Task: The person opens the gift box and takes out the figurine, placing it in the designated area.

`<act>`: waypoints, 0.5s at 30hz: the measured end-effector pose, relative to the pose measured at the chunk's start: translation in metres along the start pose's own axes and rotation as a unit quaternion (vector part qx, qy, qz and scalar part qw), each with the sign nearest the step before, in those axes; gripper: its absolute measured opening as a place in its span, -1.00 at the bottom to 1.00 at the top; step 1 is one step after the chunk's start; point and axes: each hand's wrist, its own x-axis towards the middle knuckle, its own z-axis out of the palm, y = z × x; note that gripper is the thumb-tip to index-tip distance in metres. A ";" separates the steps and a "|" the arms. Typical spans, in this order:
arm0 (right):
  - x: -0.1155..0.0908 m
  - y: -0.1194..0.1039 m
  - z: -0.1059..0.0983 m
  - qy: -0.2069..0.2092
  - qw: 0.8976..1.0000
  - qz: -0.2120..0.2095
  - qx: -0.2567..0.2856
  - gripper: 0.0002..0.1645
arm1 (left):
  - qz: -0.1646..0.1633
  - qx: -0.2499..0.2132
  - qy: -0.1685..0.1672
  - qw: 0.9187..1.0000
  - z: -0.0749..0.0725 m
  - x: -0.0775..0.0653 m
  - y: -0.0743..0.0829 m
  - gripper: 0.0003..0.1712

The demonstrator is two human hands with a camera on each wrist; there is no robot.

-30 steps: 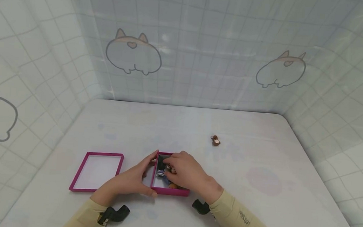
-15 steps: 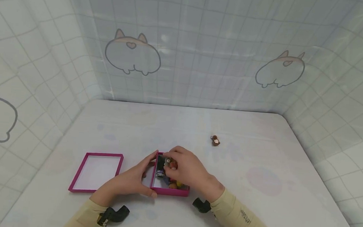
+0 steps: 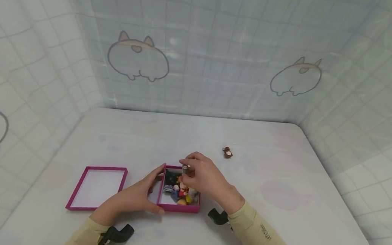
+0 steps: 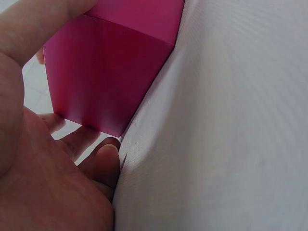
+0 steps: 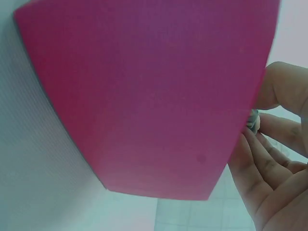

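A magenta open box [image 3: 178,208] stands on the table with several small colourful figurines [image 3: 182,192] lying inside. My left hand [image 3: 134,198] holds the box by its left side, thumb at the near corner and fingers at the far one; the left wrist view shows the fingertips touching the magenta wall [image 4: 103,72]. Just above the box's far right part, my right hand [image 3: 207,177] pinches a small grey figurine [image 3: 185,169] between thumb and fingers. Only a sliver of that grey figurine [image 5: 253,121] shows past the box in the right wrist view.
To the left lies a magenta-rimmed lid [image 3: 97,188], white inside face up, partly behind the left forearm. A small brown-and-white figurine [image 3: 227,153] lies on the table [image 3: 277,227] beyond the right hand. Patterned curtains [image 3: 213,63] surround the table.
My right hand has lifted the grey figurine up from among the others, uncovering more of the box's contents. The left hand keeps its hold. The head view has shifted slightly.
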 end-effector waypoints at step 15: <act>-0.003 0.032 -0.028 0.035 0.999 0.016 0.014 -0.50 | -0.002 0.000 0.000 1.000 0.003 0.007 -0.001 0.54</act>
